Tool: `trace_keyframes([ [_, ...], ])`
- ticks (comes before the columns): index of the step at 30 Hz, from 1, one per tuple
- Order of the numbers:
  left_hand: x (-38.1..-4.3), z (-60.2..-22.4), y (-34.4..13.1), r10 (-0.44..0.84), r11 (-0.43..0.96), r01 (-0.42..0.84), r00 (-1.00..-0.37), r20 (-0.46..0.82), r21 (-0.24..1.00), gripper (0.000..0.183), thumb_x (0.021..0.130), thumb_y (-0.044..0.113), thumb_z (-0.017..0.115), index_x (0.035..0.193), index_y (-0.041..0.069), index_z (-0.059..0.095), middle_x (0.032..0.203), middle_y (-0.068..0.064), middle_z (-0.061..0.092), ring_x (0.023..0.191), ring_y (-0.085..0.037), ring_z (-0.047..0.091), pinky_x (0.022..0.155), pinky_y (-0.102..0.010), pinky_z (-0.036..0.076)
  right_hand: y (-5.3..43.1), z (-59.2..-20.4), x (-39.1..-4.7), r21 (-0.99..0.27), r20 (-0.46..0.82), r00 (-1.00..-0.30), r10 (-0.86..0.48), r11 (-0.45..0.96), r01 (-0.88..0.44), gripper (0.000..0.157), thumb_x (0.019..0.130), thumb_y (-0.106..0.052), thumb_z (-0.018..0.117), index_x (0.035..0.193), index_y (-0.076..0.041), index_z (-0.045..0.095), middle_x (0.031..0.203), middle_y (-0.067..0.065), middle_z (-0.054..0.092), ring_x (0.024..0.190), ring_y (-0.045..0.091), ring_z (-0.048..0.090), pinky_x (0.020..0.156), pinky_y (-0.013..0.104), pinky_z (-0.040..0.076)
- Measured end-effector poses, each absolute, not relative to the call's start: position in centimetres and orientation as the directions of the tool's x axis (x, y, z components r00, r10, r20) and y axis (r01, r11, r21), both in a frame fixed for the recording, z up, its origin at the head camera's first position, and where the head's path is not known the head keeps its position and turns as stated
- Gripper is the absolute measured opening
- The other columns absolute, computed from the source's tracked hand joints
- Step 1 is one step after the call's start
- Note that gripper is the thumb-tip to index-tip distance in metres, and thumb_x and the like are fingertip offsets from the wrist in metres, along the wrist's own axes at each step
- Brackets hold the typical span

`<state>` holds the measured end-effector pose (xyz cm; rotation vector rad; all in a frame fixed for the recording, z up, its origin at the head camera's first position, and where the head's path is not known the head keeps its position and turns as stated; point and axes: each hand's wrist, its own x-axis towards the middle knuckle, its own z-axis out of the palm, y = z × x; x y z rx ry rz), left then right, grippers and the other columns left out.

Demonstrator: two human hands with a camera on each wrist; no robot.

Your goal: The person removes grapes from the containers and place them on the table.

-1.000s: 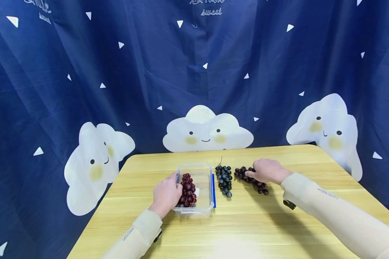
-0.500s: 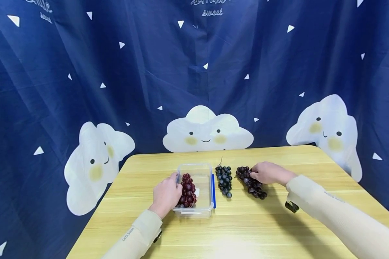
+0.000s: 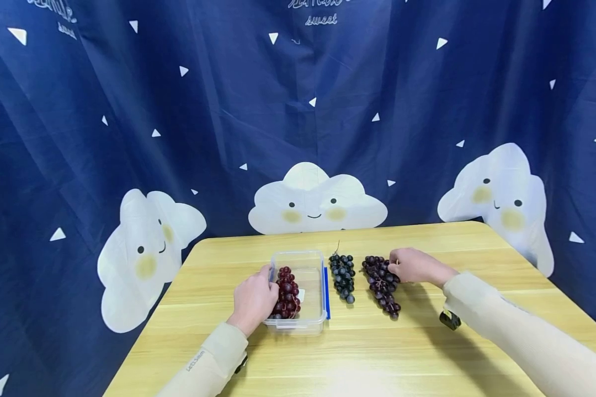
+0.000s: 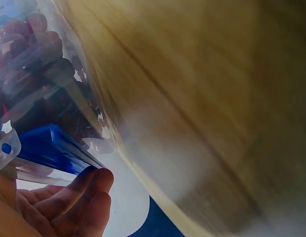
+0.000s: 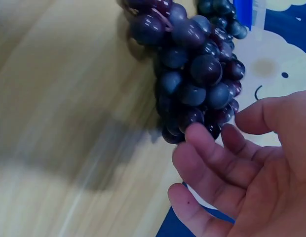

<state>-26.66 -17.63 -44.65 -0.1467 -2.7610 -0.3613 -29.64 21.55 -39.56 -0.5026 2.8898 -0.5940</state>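
My left hand [image 3: 255, 300] grips the left side of a clear plastic food container [image 3: 310, 325]. In the left wrist view its fingers lie against a blue latch flap [image 4: 54, 145] on the container. Inside the container rests a bunch of red grapes [image 3: 288, 295]. On the table to the right lies a bunch of dark purple grapes [image 3: 381, 284], its narrow end toward me. My right hand [image 3: 414, 266] is at its upper right side. In the right wrist view the fingers are loosely bent, thumb apart, fingertips right at the lowest grapes [image 5: 190, 116].
A bunch of blue-black grapes [image 3: 344, 278] lies between the container and the purple grapes, its thin stem pointing away. Another blue flap [image 3: 327, 292] hangs along the container's right side. The wooden table [image 3: 357, 353] ends at a dark blue curtain [image 3: 218, 110] with cloud prints.
The purple bunch has swung round so its narrow end points toward me. My right hand has shifted slightly right, its fingers looser on the grapes. The left hand and container stay put.
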Motion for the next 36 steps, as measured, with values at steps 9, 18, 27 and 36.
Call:
trace_keyframes([
  [9,-26.8,-44.5,-17.7,0.055,0.963,0.143,-0.934,0.353,0.228,0.047,0.091,0.025,0.061,0.135,0.010,0.060,0.092,-0.008,0.073,0.061,-0.019,0.059,0.050,-0.036,0.045,21.7,-40.1,-29.7,-0.344,-0.044,-0.963,-0.264,0.909,-0.234,0.051,0.102,-0.040,0.052,0.121,0.007,0.054,0.103,0.025,0.068,0.095,0.040,0.067,0.087,0.056,0.051],
  [18,-26.8,-44.7,-17.6,0.058,0.962,0.150,-0.930,0.363,0.228,0.046,0.090,0.024,0.063,0.134,0.010,0.061,0.093,-0.008,0.074,0.062,-0.019,0.060,0.050,-0.037,0.045,21.1,-40.6,-30.3,-0.517,-0.231,-0.939,-0.256,0.850,-0.105,0.075,0.103,-0.042,0.050,0.154,0.008,0.024,0.145,0.042,0.039,0.063,0.030,0.064,0.059,0.043,0.059],
  [27,-26.8,-44.9,-17.7,0.057,0.962,0.149,-0.929,0.366,0.227,0.046,0.090,0.023,0.062,0.134,0.010,0.061,0.097,-0.009,0.075,0.062,-0.019,0.060,0.049,-0.036,0.044,21.0,-40.8,-31.6,-0.627,-0.324,-0.909,-0.264,0.779,-0.003,0.086,0.096,-0.036,0.063,0.158,0.001,0.017,0.147,0.038,0.037,0.079,0.030,0.065,0.067,0.046,0.060],
  [36,-26.7,-44.9,-17.7,0.058,0.962,0.152,-0.926,0.374,0.228,0.046,0.091,0.024,0.062,0.135,0.010,0.061,0.100,-0.010,0.075,0.072,-0.024,0.068,0.054,-0.040,0.049,20.8,-41.2,-32.4,-0.665,-0.366,-0.890,-0.271,0.745,0.047,0.089,0.088,-0.029,0.065,0.159,-0.002,0.018,0.150,0.035,0.036,0.087,0.029,0.066,0.070,0.047,0.060],
])
